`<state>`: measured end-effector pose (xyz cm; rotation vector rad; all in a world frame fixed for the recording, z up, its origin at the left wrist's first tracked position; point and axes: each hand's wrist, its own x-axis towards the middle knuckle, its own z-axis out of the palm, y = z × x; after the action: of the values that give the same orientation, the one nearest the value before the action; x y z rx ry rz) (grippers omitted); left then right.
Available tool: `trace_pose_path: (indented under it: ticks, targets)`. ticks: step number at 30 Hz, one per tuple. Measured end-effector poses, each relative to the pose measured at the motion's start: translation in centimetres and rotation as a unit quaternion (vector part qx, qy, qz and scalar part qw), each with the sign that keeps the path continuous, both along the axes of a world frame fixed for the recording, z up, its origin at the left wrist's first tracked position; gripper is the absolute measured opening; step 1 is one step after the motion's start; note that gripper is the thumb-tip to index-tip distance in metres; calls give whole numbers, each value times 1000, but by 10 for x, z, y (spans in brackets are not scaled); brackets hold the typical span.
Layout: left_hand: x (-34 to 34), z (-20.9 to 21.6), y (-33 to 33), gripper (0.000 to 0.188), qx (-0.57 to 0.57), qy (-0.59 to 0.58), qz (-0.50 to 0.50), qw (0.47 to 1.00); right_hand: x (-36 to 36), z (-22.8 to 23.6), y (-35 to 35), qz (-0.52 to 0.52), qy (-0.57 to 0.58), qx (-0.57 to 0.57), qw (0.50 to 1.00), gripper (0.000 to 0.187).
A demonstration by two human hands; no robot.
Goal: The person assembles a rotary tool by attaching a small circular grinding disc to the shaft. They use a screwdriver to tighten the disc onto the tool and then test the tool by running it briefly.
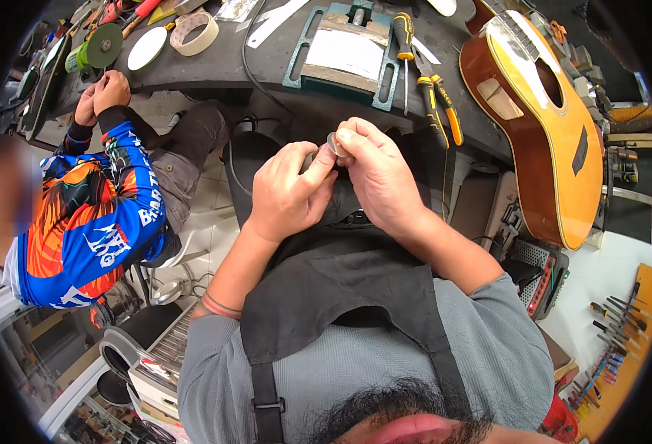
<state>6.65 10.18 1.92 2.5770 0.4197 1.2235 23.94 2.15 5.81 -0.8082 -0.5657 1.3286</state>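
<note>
My left hand (290,189) and my right hand (379,172) are close together in front of my chest, both closed. Between their thumbs and fingertips they pinch a small, shiny, rounded metal piece (335,145); its exact kind cannot be made out. The fingers cover part of it. Just beyond my hands, at the bench edge, a green drill-press vise (296,59) has a white sheet (346,53) lying on it. A yellow-and-black screwdriver (403,35) lies against the vise's right side. Yellow-handled pliers (443,111) jut over the edge near my right hand.
An acoustic guitar (574,177) leans at the right of the dark bench (222,68). A tape roll (195,34), a white disc (146,49) and a green grinder (95,50) lie at the left. A co-worker (100,214) sits there. Files (622,318) hang on a board at lower right.
</note>
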Motion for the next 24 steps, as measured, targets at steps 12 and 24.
trace_pose_path:
  ticks: [12, 24]
  targets:
    - [-20, 20, -5, 52, -459, -102, -81, 879, 20, 10, 14, 86, -40, -11, 995, 38]
    - [-12, 45, -3, 50, -593, -166, -127, 778, 17, 24, 28, -91, -443, 149, 879, 30]
